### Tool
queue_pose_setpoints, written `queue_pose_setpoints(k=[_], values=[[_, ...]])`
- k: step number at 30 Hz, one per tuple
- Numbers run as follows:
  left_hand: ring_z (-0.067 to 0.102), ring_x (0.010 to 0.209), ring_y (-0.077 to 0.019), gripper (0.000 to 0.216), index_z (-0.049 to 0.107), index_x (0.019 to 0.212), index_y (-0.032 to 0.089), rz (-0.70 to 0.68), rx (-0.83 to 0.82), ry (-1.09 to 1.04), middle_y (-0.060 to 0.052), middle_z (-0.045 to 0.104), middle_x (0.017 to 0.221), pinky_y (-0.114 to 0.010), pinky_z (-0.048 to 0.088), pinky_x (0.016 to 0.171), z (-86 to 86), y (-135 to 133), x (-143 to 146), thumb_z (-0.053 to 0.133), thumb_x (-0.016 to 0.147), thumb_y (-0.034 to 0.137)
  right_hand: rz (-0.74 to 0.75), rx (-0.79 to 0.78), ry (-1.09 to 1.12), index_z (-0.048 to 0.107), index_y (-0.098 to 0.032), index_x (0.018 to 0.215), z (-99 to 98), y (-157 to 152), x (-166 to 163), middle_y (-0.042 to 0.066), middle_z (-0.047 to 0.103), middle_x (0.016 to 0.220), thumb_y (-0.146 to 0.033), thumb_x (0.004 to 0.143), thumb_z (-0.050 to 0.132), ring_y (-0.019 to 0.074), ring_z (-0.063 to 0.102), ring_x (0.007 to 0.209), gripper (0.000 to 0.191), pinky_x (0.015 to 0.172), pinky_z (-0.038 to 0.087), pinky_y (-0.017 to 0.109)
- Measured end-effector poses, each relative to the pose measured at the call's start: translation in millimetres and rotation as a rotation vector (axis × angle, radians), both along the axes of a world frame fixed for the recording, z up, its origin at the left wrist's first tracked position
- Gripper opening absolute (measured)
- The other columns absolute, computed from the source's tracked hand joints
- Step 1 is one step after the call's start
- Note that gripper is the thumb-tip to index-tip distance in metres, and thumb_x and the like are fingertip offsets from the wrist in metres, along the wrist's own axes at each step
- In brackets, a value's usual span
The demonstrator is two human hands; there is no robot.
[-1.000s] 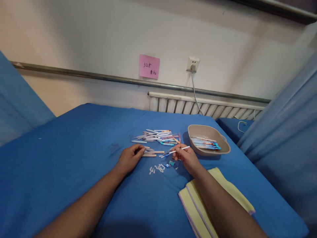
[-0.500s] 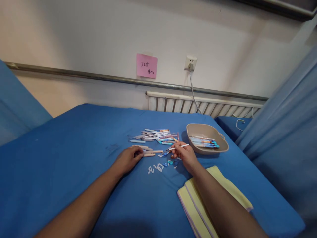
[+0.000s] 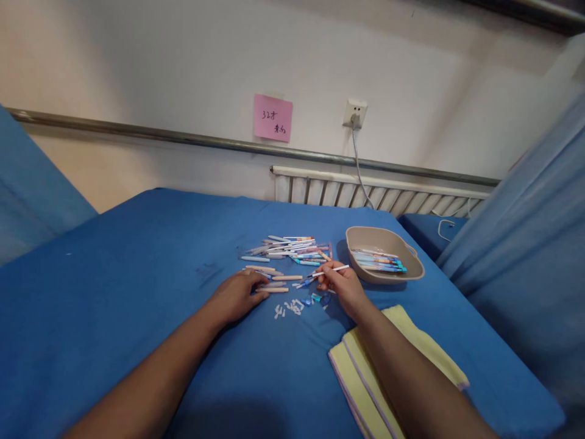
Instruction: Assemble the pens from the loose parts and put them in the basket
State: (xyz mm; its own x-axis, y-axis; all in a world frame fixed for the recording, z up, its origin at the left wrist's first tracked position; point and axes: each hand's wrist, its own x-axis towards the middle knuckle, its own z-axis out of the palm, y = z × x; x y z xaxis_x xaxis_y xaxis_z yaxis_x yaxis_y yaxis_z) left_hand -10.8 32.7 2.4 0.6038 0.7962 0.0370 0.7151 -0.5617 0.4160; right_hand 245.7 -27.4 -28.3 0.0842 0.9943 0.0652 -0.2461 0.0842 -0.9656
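Note:
My right hand (image 3: pixel 342 286) is closed on a thin white pen refill (image 3: pixel 329 271) with a dark tip pointing left. Blue pen parts (image 3: pixel 305 282) lie at its fingertips; whether the fingers touch them I cannot tell. My left hand (image 3: pixel 236 297) rests on the bed among peach and grey pen barrels (image 3: pixel 274 290), its thumb and fingers apart, touching their left ends. Small white tips (image 3: pixel 292 308) lie scattered between the hands. Beside them are several blue and teal small pieces (image 3: pixel 315 298). Behind the hands lies a pile of pens and refills (image 3: pixel 292 247).
A beige basin (image 3: pixel 400 277) with several pens in it stands at the right. A folded yellow towel (image 3: pixel 365 378) lies under my right forearm. Blue sheeting (image 3: pixel 137 274) covers the surface. A radiator (image 3: pixel 329 192) and a blue curtain (image 3: pixel 516 219) border it.
My left fingers have spread from a closer pinch, and more of the barrels show beside them. My right hand keeps the refill in nearly the same place. The view has shifted slightly.

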Motion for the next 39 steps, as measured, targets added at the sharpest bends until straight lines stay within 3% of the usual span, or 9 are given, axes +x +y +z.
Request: queue_pose_setpoints(k=[5, 21, 28, 39], values=[[0.057, 0.091, -0.0248, 0.031, 0.065, 0.099, 0.021, 0.006, -0.003, -0.007, -0.007, 0.063, 0.098, -0.033, 0.042, 0.08, 0.6, -1, -1, 0.059, 0.073, 0.035, 0.005, 0.003, -0.008, 0.065, -0.017, 0.079, 0.7, 0, 0, -0.001, 0.058, 0.063, -0.043, 0.077, 0.062, 0.0078, 0.05, 0.049, 0.026, 0.055, 0.045, 0.023], [0.055, 0.072, -0.0196, 0.025, 0.066, 0.089, 0.019, 0.035, -0.06, -0.113, -0.004, 0.062, 0.085, -0.028, 0.039, 0.064, 5.5, 0, -5, 0.058, 0.074, 0.038, -0.026, 0.027, -0.016, 0.064, -0.017, 0.078, -0.8, 2, 0, -0.002, 0.059, 0.063, -0.043, 0.076, 0.063, 0.0073, 0.051, 0.048, 0.026, 0.054, 0.046, 0.023], [0.056, 0.08, -0.0201, 0.018, 0.065, 0.089, 0.021, -0.09, -0.034, -0.063, -0.004, 0.062, 0.087, -0.028, 0.04, 0.071, 0.4, -6, 2, 0.055, 0.078, 0.033, -0.023, 0.027, -0.032, 0.064, -0.017, 0.078, 0.5, 0, -1, -0.002, 0.058, 0.062, -0.042, 0.076, 0.063, 0.0077, 0.05, 0.048, 0.026, 0.054, 0.045, 0.023], [0.055, 0.083, -0.0202, 0.016, 0.063, 0.084, 0.02, -0.099, 0.04, -0.03, -0.004, 0.06, 0.085, -0.029, 0.039, 0.075, -1.7, -11, 8, 0.051, 0.082, 0.031, 0.006, -0.004, 0.023, 0.065, -0.016, 0.079, 3.3, -2, 0, 0.002, 0.063, 0.068, -0.051, 0.077, 0.059, 0.0094, 0.052, 0.051, 0.035, 0.055, 0.045, 0.025]])
